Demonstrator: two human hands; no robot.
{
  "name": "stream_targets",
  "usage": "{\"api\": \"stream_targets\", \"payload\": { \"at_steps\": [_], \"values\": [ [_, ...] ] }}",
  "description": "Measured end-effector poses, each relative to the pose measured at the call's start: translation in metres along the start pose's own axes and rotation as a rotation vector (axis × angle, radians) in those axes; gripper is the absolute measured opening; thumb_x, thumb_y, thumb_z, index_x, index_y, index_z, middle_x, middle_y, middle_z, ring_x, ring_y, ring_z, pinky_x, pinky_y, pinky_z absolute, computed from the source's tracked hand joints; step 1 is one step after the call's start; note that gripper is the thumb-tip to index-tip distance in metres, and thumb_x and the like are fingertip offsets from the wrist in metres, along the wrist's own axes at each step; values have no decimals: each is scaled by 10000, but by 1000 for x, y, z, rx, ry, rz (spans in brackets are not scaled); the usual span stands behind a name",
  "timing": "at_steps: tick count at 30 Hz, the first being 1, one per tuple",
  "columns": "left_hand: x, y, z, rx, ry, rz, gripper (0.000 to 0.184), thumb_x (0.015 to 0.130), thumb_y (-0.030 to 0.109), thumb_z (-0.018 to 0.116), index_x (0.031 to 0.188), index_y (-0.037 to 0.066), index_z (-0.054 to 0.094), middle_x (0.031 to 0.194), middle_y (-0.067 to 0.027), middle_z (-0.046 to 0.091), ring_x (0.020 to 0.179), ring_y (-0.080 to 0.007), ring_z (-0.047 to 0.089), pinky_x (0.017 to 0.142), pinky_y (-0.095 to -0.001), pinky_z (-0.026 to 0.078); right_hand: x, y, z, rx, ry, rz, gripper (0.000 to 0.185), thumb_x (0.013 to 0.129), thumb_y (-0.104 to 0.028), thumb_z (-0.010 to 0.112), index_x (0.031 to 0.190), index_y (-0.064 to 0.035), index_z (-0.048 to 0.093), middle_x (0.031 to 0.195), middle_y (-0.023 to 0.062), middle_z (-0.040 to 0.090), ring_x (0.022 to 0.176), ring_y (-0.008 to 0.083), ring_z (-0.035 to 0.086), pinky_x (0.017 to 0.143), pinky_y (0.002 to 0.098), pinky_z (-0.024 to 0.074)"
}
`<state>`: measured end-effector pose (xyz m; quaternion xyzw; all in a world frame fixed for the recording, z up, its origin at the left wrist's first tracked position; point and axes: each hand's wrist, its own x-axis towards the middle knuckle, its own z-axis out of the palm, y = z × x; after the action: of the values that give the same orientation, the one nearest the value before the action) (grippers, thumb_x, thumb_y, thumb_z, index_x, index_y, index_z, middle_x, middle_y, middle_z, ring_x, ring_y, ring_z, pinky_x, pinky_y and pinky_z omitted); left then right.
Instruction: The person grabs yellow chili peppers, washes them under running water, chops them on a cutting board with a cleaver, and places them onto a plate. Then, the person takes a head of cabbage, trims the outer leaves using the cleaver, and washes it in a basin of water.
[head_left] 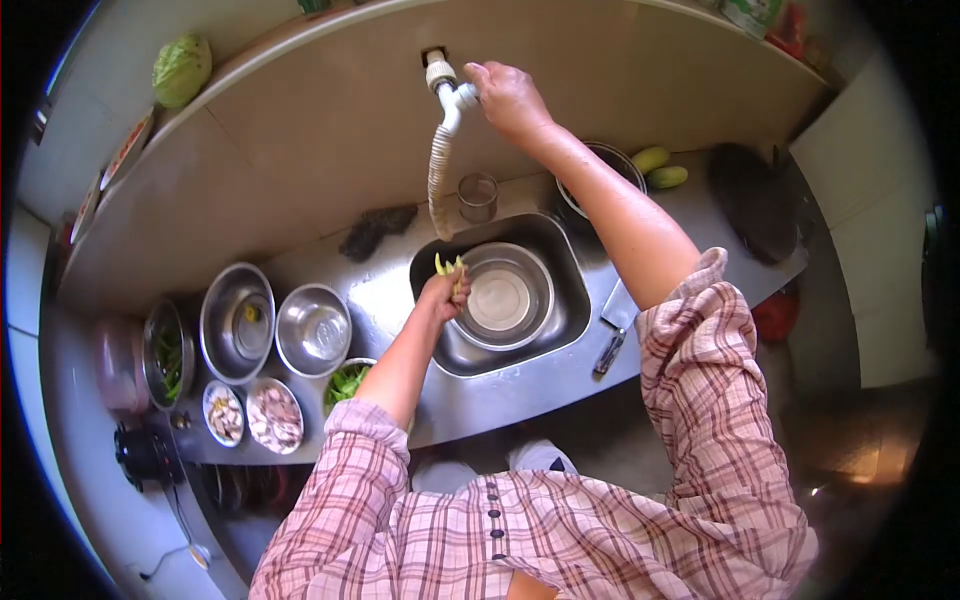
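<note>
My left hand point(444, 296) is closed around several slim yellow-green peppers point(446, 264), whose tips stick up past my fingers. It is over the left side of a steel basin point(508, 290) that sits in the sink point(572, 318). Up at the wall, my right hand point(512, 100) grips the side handle of a white plastic tap point(449, 108); my fingers largely hide the handle. From the tap a ribbed hose point(438, 180) hangs down, its end just above my left hand. I cannot make out whether water is running.
Left of the sink are steel bowls point(316, 330), plates of cut food point(274, 415) and a bowl of green vegetables point(346, 384). A cleaver point(615, 325) lies right of the sink. Behind stand a glass point(478, 197), a dark cloth point(377, 231) and two cucumbers point(664, 177).
</note>
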<state>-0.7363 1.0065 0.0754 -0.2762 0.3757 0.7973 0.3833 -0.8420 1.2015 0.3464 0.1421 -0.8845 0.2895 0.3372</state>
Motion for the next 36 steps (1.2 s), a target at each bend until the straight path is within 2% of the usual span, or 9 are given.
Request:
{"api": "stream_targets", "payload": {
  "at_steps": [9, 15, 19, 22, 26, 28, 31, 34, 36],
  "values": [
    [15, 19, 23, 161, -51, 190, 216, 960, 299, 493, 1056, 108, 527, 743, 14, 509, 592, -96, 484, 457, -196, 399, -8, 11, -3, 362, 14, -37, 346, 977, -348, 409, 966, -75, 622, 725, 138, 630, 657, 301, 631, 589, 399, 496],
    [6, 30, 31, 207, -182, 272, 190, 944, 206, 524, 1095, 91, 525, 815, -9, 553, 646, -96, 516, 483, -185, 427, -47, 29, 4, 1371, -168, 670, 363, 983, -372, 426, 1026, -57, 601, 669, -22, 564, 540, 69, 501, 491, 228, 422],
    [6, 30, 30, 200, -273, 246, 184, 920, 160, 556, 1089, 91, 535, 802, -7, 560, 625, -78, 511, 450, -177, 382, -164, 80, 112, 686, -542, 764, 334, 919, -380, 542, 968, -54, 600, 779, 28, 609, 603, 90, 525, 527, 250, 445],
    [2, 32, 47, 236, -189, 194, 119, 861, 76, 573, 978, 77, 551, 738, -29, 559, 561, -91, 499, 401, -190, 326, -206, 58, 135, 1005, -618, 1012, 374, 946, -368, 488, 1038, -31, 622, 893, 46, 634, 740, 88, 551, 649, 276, 462],
    [4, 31, 45, 538, 23, 215, 36, 807, 45, 534, 821, 45, 567, 605, -70, 532, 451, -128, 459, 359, -248, 292, -227, 36, 150, 774, -558, 702, 307, 939, -293, 475, 979, -34, 634, 777, 30, 612, 703, 91, 532, 630, 272, 450],
    [12, 34, 36, 657, 29, 242, 74, 799, 7, 532, 762, 55, 573, 567, -61, 529, 418, -137, 467, 341, -263, 265, -232, 34, 158, 778, -450, 633, 349, 917, -330, 482, 967, -10, 614, 823, 179, 639, 744, 248, 607, 706, 366, 463],
    [9, 25, 41, 615, 30, 311, 88, 753, 1, 576, 721, 82, 586, 542, -23, 515, 415, -108, 452, 344, -257, 244, -237, 36, 166, 726, -506, 685, 298, 908, -284, 515, 924, 0, 603, 803, 177, 631, 700, 248, 594, 671, 366, 457],
    [12, 11, 44, 653, 53, 376, 184, 772, 35, 571, 952, 66, 586, 634, -23, 545, 467, -82, 455, 376, -231, 306, -242, 44, 167, 690, -361, 655, 245, 904, -229, 535, 838, 0, 591, 714, 133, 615, 638, 228, 578, 621, 359, 443],
    [2, 10, 47, 632, -26, 293, 194, 803, 50, 582, 994, 75, 572, 642, -15, 546, 464, -73, 440, 383, -226, 316, -247, 53, 174, 748, -270, 933, 221, 917, -215, 521, 841, -21, 595, 694, 106, 612, 615, 220, 576, 570, 355, 444]
  ]
}}
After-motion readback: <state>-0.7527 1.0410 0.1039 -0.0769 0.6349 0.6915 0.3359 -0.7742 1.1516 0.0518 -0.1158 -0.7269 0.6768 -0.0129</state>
